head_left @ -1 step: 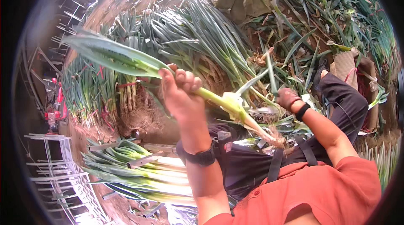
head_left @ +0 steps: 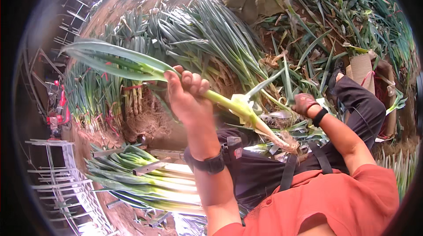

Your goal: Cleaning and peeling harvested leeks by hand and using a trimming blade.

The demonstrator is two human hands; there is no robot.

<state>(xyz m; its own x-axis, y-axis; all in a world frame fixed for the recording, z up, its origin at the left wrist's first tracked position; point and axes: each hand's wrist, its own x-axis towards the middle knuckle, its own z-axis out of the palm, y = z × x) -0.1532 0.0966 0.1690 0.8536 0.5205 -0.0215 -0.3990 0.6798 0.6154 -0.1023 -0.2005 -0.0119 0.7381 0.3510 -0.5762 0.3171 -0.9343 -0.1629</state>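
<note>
left hand (head_left: 187, 92) grips a leek (head_left: 229, 103); right hand (head_left: 304, 103) looks closed; trimmed leeks (head_left: 145, 178) fill the metal rack (head_left: 154, 165)

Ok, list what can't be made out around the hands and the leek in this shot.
1. Head view: the left hand's palm faces away, so its hold on the leek is partly hidden.
2. The right hand's fingertips are buried among loose leaves; whether it holds anything cannot be told.
3. The leek's roots blur against the dark apron.
4. The frame's edges are black from the fisheye rim.
</note>
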